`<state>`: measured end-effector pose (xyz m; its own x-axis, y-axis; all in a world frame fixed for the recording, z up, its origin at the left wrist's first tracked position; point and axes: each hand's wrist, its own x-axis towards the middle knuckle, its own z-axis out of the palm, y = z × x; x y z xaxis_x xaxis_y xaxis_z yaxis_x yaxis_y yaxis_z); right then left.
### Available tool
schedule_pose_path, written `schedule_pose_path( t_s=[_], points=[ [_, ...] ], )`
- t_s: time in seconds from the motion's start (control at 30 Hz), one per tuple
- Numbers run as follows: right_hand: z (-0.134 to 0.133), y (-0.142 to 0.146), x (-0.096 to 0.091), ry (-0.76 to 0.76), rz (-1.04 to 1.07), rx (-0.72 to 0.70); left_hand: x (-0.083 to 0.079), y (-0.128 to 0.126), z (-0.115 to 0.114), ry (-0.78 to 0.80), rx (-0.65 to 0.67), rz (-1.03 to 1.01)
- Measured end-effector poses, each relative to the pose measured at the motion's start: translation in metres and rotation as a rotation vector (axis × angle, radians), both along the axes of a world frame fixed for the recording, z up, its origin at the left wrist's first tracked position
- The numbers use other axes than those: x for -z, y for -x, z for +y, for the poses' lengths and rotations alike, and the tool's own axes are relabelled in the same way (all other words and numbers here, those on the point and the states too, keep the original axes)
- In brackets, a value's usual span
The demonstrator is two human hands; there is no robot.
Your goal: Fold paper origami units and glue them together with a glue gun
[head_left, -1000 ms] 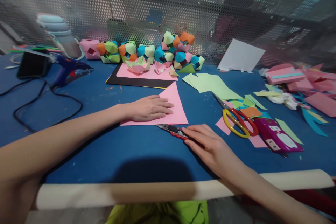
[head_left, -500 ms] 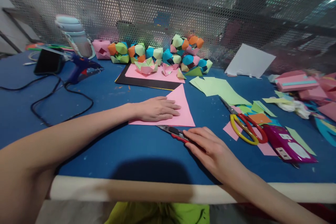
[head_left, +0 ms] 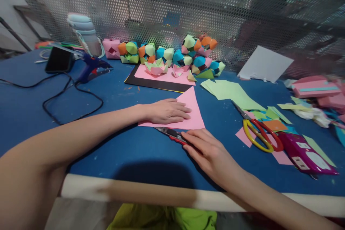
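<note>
A pink paper folded into a triangle (head_left: 194,110) lies on the blue table (head_left: 129,151). My left hand (head_left: 168,110) rests flat on it, fingers stretched out, pressing it down. Along the triangle's near edge lies a red and black utility knife (head_left: 172,134). My right hand (head_left: 208,150) is closed on its handle, with the blade end pointing left along the paper's edge.
Yellow and red scissors (head_left: 260,134) and a magenta stapler (head_left: 304,151) lie to the right among paper scraps. Green sheets (head_left: 231,91), coloured paper balls (head_left: 172,54), a black and pink sheet (head_left: 159,81), a blue glue gun (head_left: 93,67) with cable and a phone (head_left: 59,64) stand further back.
My hands, the paper and the knife keep their positions relative to each other. Only the camera has shifted, sliding the whole scene a little to the right in view.
</note>
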<state>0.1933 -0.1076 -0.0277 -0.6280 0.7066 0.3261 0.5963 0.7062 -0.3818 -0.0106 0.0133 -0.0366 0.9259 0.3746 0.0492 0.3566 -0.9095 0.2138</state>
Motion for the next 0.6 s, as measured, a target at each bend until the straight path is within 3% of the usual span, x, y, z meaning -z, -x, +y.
schedule_pose_path(
  t_s=[0.33, 0.47, 0.6],
  points=[
    [0.001, 0.007, 0.003, -0.015, -0.011, -0.006, -0.017, 0.006, 0.001, 0.239, -0.017, -0.211],
    [0.002, 0.008, 0.003, -0.029, -0.025, -0.006, -0.026, 0.015, 0.005, 0.152, 0.006, -0.123],
    [0.002, 0.008, 0.004, -0.032, -0.034, -0.010, -0.020, 0.025, 0.007, 0.040, -0.048, 0.017]
  ],
)
